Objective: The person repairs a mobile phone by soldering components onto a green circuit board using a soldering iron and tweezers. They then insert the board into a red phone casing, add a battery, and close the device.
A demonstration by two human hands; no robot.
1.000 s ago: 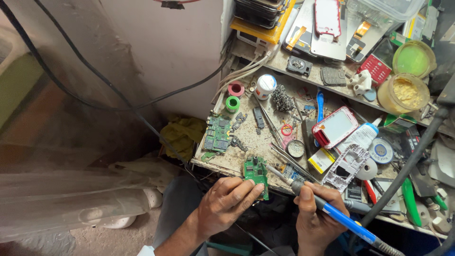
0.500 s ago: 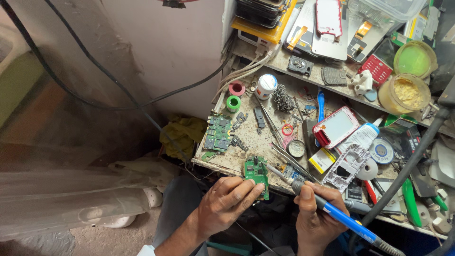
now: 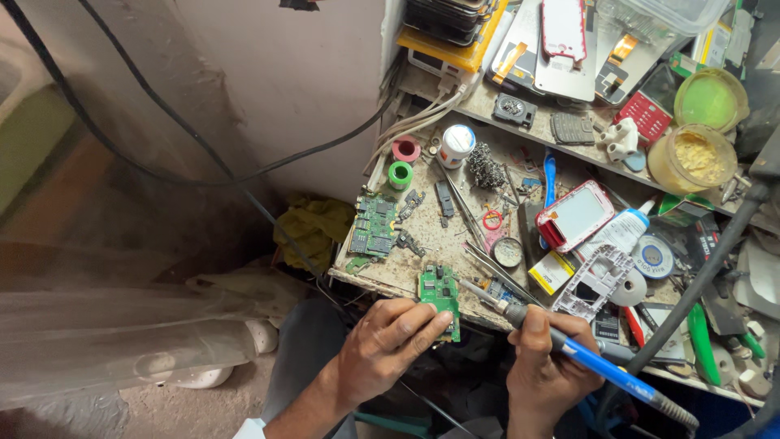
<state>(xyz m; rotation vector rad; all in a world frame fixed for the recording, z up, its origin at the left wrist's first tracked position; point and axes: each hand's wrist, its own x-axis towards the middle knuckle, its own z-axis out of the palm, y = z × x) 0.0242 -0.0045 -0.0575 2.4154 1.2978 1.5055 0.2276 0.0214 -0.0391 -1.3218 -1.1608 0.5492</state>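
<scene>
My left hand (image 3: 388, 341) pinches a small green circuit board (image 3: 439, 294) at the near edge of a cluttered workbench (image 3: 431, 236). My right hand (image 3: 546, 362) grips a blue-handled soldering iron (image 3: 585, 358); its metal tip points left and rests right beside the board's right edge. Both hands are low in the head view, close together, with the board between them.
On the bench lie another green circuit board (image 3: 374, 227), tweezers (image 3: 496, 268), a steel wool ball (image 3: 486, 166), tape rolls (image 3: 400, 174), a red-framed phone (image 3: 575, 215), a white tube (image 3: 621, 232) and yellow paste tubs (image 3: 691, 157). Black cables (image 3: 203, 154) cross the wall at left.
</scene>
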